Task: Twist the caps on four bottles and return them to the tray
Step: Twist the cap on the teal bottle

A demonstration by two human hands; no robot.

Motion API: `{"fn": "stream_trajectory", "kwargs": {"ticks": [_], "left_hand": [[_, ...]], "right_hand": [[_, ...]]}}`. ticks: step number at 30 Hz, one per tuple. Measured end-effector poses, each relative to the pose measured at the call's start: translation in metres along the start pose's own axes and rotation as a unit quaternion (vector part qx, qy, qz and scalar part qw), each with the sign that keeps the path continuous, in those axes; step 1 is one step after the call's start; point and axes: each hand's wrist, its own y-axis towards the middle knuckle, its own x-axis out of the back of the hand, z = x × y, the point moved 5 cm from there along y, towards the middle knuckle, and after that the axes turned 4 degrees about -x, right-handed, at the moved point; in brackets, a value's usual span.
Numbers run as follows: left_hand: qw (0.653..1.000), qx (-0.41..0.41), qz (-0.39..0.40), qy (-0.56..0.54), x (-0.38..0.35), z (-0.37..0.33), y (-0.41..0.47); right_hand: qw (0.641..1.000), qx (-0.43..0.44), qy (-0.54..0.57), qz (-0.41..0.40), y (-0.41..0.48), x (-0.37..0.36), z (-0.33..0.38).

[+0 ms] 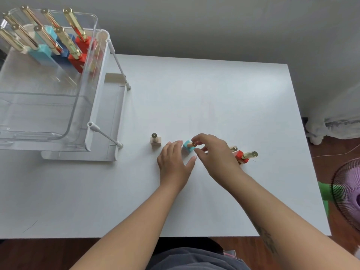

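A small light-blue bottle [187, 146] with a gold cap [194, 144] stands mid-table. My right hand [214, 152] pinches that cap between thumb and fingers. My left hand [175, 160] lies flat beside the bottle's base, fingers apart, touching or nearly touching it. A beige bottle [155, 142] with a gold cap stands to the left. A red bottle [241, 157] with a long gold cap stands to the right. Behind my right hand, another gold cap [233, 148] peeks out; its bottle is hidden.
A clear plastic tray [83, 78] sits on a white rack [115, 121] at the table's left, holding several gold-capped bottles in light blue, dark blue and red. A purple fan [348, 193] stands off the table's right edge.
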Motion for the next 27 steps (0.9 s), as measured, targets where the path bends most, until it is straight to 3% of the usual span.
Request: {"fn": "stream_trajectory", "kwargs": {"ticks": [13, 23, 27], "left_hand": [[0.999, -0.008, -0.010, -0.031, 0.015, -0.012, 0.005], [0.983, 0.039, 0.062, -0.167, 0.046, -0.012, -0.016], [0.967, 0.038, 0.072, -0.240, 0.060, -0.019, -0.020]], "right_hand": [[0.998, 0.022, -0.064, 0.000, 0.003, 0.007, 0.000], [0.997, -0.027, 0.071, 0.007, 0.000, 0.019, -0.006], [0.981, -0.050, 0.188, 0.018, 0.002, 0.019, -0.002]]}}
